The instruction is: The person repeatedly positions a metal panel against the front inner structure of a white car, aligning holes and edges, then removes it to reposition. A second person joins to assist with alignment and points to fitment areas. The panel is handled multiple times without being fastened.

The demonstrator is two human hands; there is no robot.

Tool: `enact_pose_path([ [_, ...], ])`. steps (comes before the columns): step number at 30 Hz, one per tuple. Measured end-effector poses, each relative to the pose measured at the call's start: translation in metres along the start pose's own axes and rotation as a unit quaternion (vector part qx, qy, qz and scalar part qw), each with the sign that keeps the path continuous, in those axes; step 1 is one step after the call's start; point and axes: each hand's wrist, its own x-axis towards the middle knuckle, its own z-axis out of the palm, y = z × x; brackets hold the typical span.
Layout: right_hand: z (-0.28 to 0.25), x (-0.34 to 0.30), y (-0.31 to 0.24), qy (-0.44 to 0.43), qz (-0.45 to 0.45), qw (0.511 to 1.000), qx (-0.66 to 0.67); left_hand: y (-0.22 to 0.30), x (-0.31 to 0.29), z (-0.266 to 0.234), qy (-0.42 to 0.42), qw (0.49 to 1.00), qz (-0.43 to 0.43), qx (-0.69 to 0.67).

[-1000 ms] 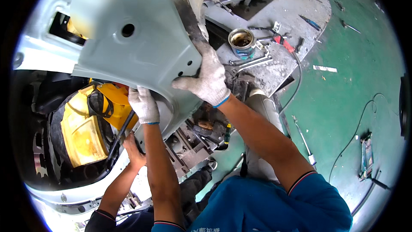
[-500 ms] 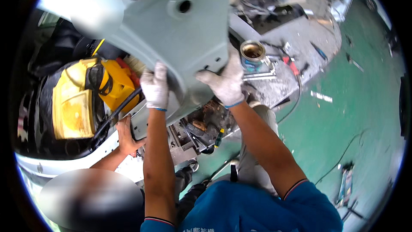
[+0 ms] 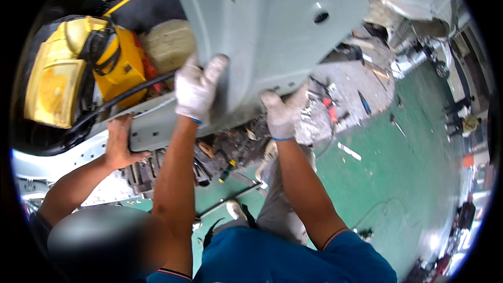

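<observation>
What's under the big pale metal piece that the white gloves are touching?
Past the lower edge of the metal piece, dark clutter shows; past its right side, part of a grey platform. Anything directly underneath is covered.

The left forearm (image 3: 177, 178) and right forearm (image 3: 305, 183) are held bare and outstretched, angled slightly inward. The left hand (image 3: 195, 93) and right hand (image 3: 284, 116) are gloved in white, kept apart, 2 thumbs turned toward each other, fingers partly hidden.

Your left hand (image 3: 198, 87) and right hand (image 3: 284, 114) wear white gloves (image 3: 192, 101) with blue cuffs (image 3: 283, 138); your blue shirt (image 3: 283, 259), lower centre, has striped sleeve trim (image 3: 335, 237); your trousers (image 3: 283, 194) look pale.
</observation>
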Motion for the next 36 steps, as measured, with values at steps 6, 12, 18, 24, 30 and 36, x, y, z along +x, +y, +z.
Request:
enact_pose_path([
  [6, -0.02, 0.004, -0.006, -0.073, 0.023, 0.996, -0.051, 0.004, -0.004, -0.002, 0.003, 0.999, 0.025, 0.029],
  [12, -0.028, 0.005, -0.003, -0.085, 0.047, 0.995, -0.033, -0.002, 0.002, -0.004, 0.024, 0.994, 0.01, 0.102],
  [18, -0.029, 0.015, 0.001, -0.091, -0.027, 0.989, -0.114, -0.008, 0.002, -0.006, 0.016, 0.998, 0.012, 0.053],
  [24, -0.022, 0.01, 0.005, -0.057, -0.042, 0.996, -0.054, -0.008, 0.003, -0.008, 0.006, 0.999, 0.011, 0.031],
  [30, -0.02, 0.01, 0.005, -0.065, 0.018, 0.998, -0.017, -0.004, 0.0, -0.006, -0.021, 0.999, 0.025, -0.024],
  [36, -0.017, 0.007, 0.007, -0.046, 0.012, 0.999, -0.018, -0.007, 0.002, 0.005, 0.029, 0.997, 0.071, -0.014],
])
